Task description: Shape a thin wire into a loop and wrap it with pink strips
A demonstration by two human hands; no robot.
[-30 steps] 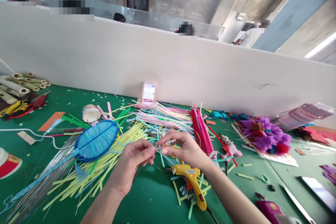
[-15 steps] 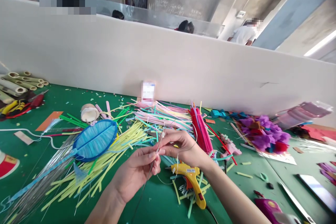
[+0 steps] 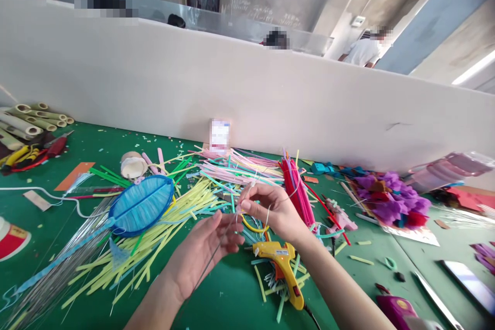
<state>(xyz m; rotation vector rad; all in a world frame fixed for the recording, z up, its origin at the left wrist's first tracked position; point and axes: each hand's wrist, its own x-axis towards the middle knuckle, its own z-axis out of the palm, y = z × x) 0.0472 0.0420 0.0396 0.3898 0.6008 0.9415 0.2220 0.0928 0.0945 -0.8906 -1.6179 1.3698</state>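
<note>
My right hand (image 3: 276,209) pinches the upper end of a thin metal wire (image 3: 207,265) between thumb and fingers. Pale thread (image 3: 268,212) trails around those fingers. My left hand (image 3: 204,250) is just below and to the left, with its thumb apart and its fingers loosely curled; the wire slants across it. Below my right hand lies a yellow hot glue gun (image 3: 279,255). Left of my hands, a blue leaf shape (image 3: 141,206) with a wrapped stem rests over yellow-green fuzzy stems (image 3: 154,247) and a bundle of wires (image 3: 50,268).
Pink stems (image 3: 240,170) and a red bundle (image 3: 296,193) lie beyond my hands. Purple crepe flowers (image 3: 390,196), scissors (image 3: 433,294) and a phone (image 3: 469,281) are at right. Bamboo pieces (image 3: 31,118) and pliers (image 3: 23,157) sit at left. A white partition (image 3: 247,87) stands behind.
My left hand has loosened its pinch and its fingers have spread away from the wire. My right hand has shifted slightly right and still pinches the wire's upper end.
</note>
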